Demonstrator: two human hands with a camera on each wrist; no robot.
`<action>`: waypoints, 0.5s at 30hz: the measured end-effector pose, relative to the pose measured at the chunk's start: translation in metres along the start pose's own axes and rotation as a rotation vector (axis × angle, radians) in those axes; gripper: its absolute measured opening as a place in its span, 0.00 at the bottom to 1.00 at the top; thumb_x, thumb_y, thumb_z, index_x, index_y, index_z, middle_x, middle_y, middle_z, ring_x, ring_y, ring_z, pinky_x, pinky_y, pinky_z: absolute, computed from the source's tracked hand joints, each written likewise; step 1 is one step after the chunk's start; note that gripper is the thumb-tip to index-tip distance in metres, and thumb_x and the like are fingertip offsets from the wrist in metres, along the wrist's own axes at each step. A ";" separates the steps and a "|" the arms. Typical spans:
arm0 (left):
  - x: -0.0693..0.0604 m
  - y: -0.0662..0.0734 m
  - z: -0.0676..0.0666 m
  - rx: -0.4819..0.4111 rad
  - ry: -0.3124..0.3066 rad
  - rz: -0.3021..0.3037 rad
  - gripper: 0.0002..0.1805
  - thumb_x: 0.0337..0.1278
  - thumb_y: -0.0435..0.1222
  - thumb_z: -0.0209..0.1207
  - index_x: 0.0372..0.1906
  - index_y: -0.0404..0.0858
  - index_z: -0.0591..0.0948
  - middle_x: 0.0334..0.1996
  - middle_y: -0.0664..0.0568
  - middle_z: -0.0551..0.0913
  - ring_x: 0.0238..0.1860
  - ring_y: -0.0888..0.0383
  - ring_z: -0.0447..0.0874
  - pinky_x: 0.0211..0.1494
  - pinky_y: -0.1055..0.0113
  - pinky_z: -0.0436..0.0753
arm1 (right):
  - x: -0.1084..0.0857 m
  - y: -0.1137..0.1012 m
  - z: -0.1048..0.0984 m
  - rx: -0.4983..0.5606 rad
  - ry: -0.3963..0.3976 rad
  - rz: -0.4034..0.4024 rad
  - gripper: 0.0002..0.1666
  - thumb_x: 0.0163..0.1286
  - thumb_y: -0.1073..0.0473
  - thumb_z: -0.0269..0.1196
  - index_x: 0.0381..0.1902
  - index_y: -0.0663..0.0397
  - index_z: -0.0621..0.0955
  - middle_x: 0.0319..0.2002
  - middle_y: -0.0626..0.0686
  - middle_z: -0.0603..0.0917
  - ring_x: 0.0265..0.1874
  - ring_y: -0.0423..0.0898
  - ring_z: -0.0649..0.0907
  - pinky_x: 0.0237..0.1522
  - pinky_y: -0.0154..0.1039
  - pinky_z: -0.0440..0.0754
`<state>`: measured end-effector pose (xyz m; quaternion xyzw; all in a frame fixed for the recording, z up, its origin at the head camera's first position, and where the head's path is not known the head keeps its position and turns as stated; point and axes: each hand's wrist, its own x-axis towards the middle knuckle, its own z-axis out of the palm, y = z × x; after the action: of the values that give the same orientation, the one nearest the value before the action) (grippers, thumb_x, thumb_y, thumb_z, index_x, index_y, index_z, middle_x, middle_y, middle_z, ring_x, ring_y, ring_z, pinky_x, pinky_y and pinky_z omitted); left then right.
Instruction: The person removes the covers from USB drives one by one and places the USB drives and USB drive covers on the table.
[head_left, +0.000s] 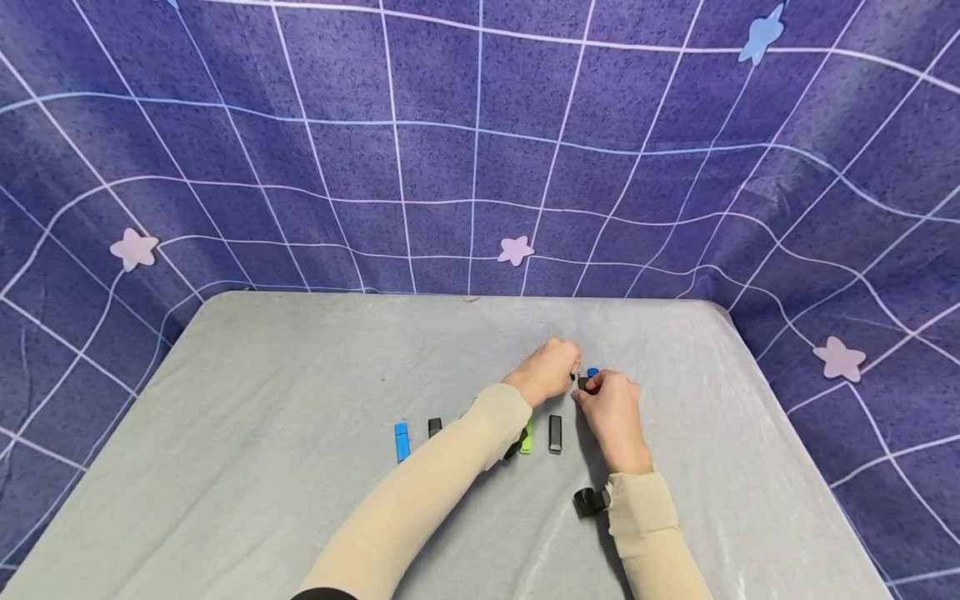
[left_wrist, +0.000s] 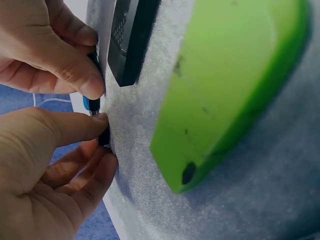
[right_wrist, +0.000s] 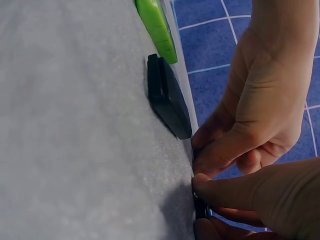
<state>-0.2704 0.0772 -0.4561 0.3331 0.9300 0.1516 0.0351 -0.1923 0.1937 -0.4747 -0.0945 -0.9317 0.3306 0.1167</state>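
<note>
At the right of the table, my left hand (head_left: 547,372) and right hand (head_left: 613,412) meet at a small black flash drive (head_left: 582,382). The left wrist view shows my left thumb and fingers pinching a small black piece (left_wrist: 104,136), seemingly its cap. My right fingers pinch the drive's dark body beside it, and a bit of metal shows between. A blue piece (head_left: 592,372) shows by my right fingertips; whether it belongs to the same drive I cannot tell. Nearer me lie a black flash drive (head_left: 555,434) and a green one (head_left: 527,437), partly hidden by my left wrist.
Left of my forearm lie a blue flash drive (head_left: 402,442) and a black one (head_left: 435,427), which the sleeve partly covers. Grey cloth covers the table (head_left: 285,400). A purple gridded curtain (head_left: 435,158) with stars hangs behind its far edge.
</note>
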 end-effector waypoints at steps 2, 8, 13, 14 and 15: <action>-0.001 0.000 -0.001 -0.003 0.003 0.003 0.12 0.54 0.22 0.61 0.26 0.43 0.78 0.27 0.57 0.78 0.31 0.61 0.76 0.35 0.74 0.74 | 0.000 0.000 0.000 0.007 0.007 -0.006 0.11 0.56 0.65 0.77 0.26 0.62 0.84 0.25 0.57 0.86 0.30 0.58 0.85 0.37 0.52 0.83; -0.003 -0.001 -0.001 -0.043 -0.006 0.006 0.11 0.53 0.22 0.62 0.33 0.42 0.82 0.34 0.55 0.84 0.36 0.60 0.80 0.40 0.73 0.76 | 0.000 0.000 0.001 0.007 0.017 -0.008 0.11 0.56 0.64 0.78 0.27 0.61 0.84 0.25 0.56 0.87 0.28 0.57 0.85 0.34 0.50 0.82; -0.005 -0.003 0.001 -0.079 -0.008 0.021 0.13 0.55 0.22 0.62 0.41 0.40 0.83 0.41 0.53 0.87 0.41 0.58 0.82 0.43 0.72 0.79 | -0.001 0.000 0.001 0.010 0.013 -0.016 0.11 0.55 0.64 0.78 0.27 0.62 0.84 0.26 0.57 0.87 0.29 0.57 0.85 0.35 0.50 0.83; -0.005 -0.003 0.001 -0.080 -0.005 0.027 0.13 0.55 0.22 0.62 0.43 0.40 0.83 0.41 0.53 0.87 0.42 0.58 0.83 0.44 0.72 0.79 | -0.001 0.000 0.000 0.010 0.011 -0.018 0.11 0.55 0.64 0.78 0.28 0.62 0.84 0.26 0.57 0.87 0.29 0.57 0.85 0.35 0.51 0.83; -0.005 -0.004 0.002 -0.079 -0.003 0.032 0.14 0.55 0.22 0.62 0.44 0.40 0.83 0.42 0.52 0.87 0.43 0.57 0.83 0.45 0.71 0.80 | -0.001 0.000 0.000 0.012 0.007 -0.018 0.11 0.56 0.64 0.78 0.28 0.63 0.84 0.27 0.58 0.87 0.30 0.58 0.86 0.36 0.51 0.83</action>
<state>-0.2682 0.0718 -0.4591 0.3465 0.9178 0.1880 0.0474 -0.1916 0.1934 -0.4747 -0.0865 -0.9301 0.3349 0.1235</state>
